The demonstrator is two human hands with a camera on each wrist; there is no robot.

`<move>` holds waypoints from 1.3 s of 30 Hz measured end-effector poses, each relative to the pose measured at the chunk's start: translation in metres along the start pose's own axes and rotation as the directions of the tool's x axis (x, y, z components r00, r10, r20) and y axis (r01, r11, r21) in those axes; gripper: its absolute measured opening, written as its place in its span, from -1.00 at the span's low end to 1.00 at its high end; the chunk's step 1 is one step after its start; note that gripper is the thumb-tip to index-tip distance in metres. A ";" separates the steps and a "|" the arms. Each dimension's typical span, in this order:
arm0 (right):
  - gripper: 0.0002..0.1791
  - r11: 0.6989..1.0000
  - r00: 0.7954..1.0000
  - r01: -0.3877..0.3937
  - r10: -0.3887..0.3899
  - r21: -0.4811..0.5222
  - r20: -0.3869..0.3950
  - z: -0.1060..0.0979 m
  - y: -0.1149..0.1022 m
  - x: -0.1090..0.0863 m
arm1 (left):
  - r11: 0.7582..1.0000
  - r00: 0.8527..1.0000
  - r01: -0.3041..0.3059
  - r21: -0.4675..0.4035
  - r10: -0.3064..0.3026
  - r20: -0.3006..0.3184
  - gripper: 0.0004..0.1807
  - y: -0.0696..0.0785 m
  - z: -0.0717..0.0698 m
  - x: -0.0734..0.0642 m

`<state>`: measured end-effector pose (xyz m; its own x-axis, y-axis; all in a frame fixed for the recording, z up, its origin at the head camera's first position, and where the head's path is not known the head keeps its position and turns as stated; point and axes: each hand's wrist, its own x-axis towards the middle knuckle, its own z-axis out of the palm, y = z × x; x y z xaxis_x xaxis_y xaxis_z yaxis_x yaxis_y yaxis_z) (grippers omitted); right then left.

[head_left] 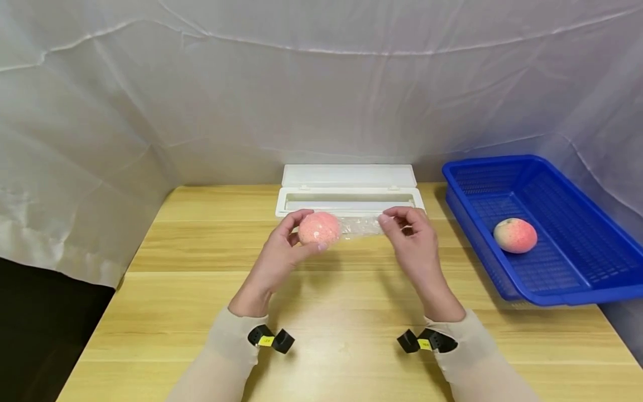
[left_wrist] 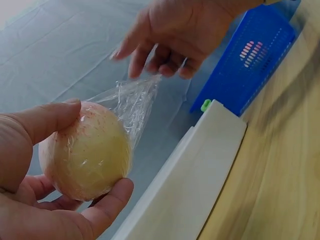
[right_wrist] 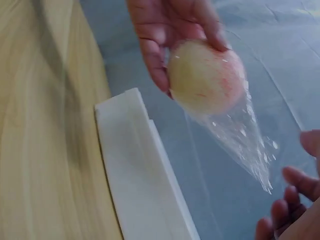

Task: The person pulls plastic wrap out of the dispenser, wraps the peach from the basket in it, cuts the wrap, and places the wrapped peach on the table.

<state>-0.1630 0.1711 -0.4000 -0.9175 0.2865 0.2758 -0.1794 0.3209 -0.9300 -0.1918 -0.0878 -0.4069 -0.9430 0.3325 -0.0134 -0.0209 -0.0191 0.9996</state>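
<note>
In the head view my left hand (head_left: 286, 245) grips a pink peach (head_left: 319, 229) wrapped in clear cling film (head_left: 361, 225). The left wrist view shows the thumb and fingers around the fruit (left_wrist: 90, 155), whose pale yellow side faces that camera. A twisted tail of film (right_wrist: 245, 140) sticks out from the peach toward my right hand (head_left: 414, 237). The right fingers (right_wrist: 300, 182) are loosely bent right beside the tail's tip, with a small gap showing in the right wrist view. Both hands are raised in front of the white cling film box (head_left: 351, 214).
The box's lid (head_left: 349, 176) stands open at the back of the wooden table (head_left: 346, 335), with a roll inside. To the right, a blue basket (head_left: 512, 279) holds another peach (head_left: 515, 235). Grey cloth (head_left: 321, 106) hangs behind the table.
</note>
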 end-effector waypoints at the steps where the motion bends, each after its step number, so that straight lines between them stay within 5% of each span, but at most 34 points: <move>1: -0.78 0.998 1.000 0.010 -0.008 -0.054 0.028 0.000 0.000 0.000 | 1.000 1.000 0.002 0.025 -0.002 0.010 -0.22 0.001 0.001 -0.001; 4: -0.80 0.997 0.997 -0.064 0.065 -0.034 0.040 0.001 0.001 0.002 | 0.998 0.999 -0.002 0.055 -0.001 0.051 -0.20 0.002 0.002 -0.003; 10: -0.75 0.929 0.967 -0.249 0.253 0.275 0.018 -0.004 0.003 0.010 | 0.998 0.986 -0.020 0.059 0.010 0.165 -0.13 0.002 0.002 -0.005; 17: -0.79 0.962 0.964 -0.223 0.194 0.158 0.181 -0.007 0.001 0.008 | 1.000 0.990 -0.003 -0.020 0.005 0.142 -0.15 0.002 -0.001 -0.004; 23: -0.78 0.975 0.983 -0.143 0.120 0.168 0.140 -0.008 0.002 0.008 | 0.996 0.989 0.048 -0.073 -0.037 0.146 -0.20 0.003 -0.005 -0.002; 28: -0.79 0.959 0.968 -0.203 0.166 0.197 0.190 -0.009 0.001 0.008 | 0.994 0.980 0.083 -0.077 -0.067 0.189 -0.19 0.002 -0.005 -0.002; 32: -0.51 0.952 0.945 -0.258 0.212 0.168 0.248 -0.005 0.002 0.007 | 0.991 0.959 0.117 -0.068 -0.095 0.266 -0.07 0.000 -0.002 -0.002; 36: -0.63 0.978 0.976 -0.177 0.160 0.108 0.145 0.003 0.004 0.002 | 0.988 0.920 0.150 -0.041 -0.124 0.371 0.01 -0.005 0.001 -0.002; 39: -0.70 0.998 0.997 -0.058 0.055 0.041 0.058 0.007 0.005 -0.001 | 0.988 0.899 0.151 -0.026 -0.126 0.419 -0.11 -0.009 0.005 -0.001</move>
<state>-0.1653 0.1662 -0.4064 -0.9449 0.2514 0.2096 -0.1405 0.2667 -0.9535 -0.1889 -0.0836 -0.4161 -0.7059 0.6967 -0.1278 -0.1720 0.0065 0.9851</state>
